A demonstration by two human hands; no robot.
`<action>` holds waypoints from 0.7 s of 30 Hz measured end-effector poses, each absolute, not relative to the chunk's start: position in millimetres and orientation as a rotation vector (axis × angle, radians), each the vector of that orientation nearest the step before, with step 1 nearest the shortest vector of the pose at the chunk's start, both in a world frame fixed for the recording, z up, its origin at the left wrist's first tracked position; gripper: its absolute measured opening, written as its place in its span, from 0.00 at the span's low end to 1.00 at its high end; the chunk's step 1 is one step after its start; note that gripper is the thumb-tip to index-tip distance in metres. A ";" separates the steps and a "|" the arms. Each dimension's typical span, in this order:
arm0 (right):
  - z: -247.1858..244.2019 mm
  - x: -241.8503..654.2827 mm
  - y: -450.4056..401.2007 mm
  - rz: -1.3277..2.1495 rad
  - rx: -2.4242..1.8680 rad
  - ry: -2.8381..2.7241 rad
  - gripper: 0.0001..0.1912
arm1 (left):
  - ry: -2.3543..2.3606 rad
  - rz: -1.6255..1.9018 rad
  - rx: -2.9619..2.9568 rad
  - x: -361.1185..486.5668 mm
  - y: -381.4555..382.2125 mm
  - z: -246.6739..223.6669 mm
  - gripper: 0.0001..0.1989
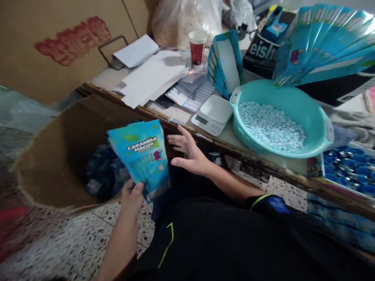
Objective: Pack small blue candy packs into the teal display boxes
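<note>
One left hand (pixel 133 195) clasps flat, glossy pouches (pixel 143 160) on my feed; the right hand (pixel 191 154) hovers just beside, fingers spread.

Dim light, glare on the fanned packets (pixel 325 48), deep shadow inside the carton (pixel 43 164), blur across the floor (pixel 67 238)

On the blue packet (pixel 148 168) in my left hand (pixel 133 197), I can read "CARAMELO MACIZO" in white capitals. Behind my basin (pixel 315 125), the black container (pixel 254 58) shows part of a word, "eish", with what looks like "eberry&D" below. Blurred red markings on the cardboard (pixel 52 80) and small lettering on the fanned packets (pixel 328 47) I cannot make out.
</note>
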State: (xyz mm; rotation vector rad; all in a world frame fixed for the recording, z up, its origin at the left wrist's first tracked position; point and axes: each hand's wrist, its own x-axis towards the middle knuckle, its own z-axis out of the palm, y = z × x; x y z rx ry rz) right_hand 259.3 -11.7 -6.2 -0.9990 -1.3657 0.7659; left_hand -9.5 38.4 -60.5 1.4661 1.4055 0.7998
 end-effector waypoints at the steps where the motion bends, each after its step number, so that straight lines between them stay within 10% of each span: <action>1: -3.0 256.5 -10.4 0.852 -0.923 -1.349 0.53 | 1.340 0.743 1.406 1.6 33.0 -53.9 0.34; 9: 4.5 261.8 -8.8 0.930 -0.875 -1.416 0.29 | 1.080 1.133 1.529 85.6 9.4 -7.7 0.57; 16: 5.3 271.5 -4.9 0.972 -0.921 -1.423 0.24 | 1.148 1.258 1.278 100.1 29.3 -17.6 0.35; 21: 12.9 268.9 -1.6 0.812 -0.926 -1.464 0.21 | 0.958 1.054 1.006 104.0 38.4 -10.5 0.37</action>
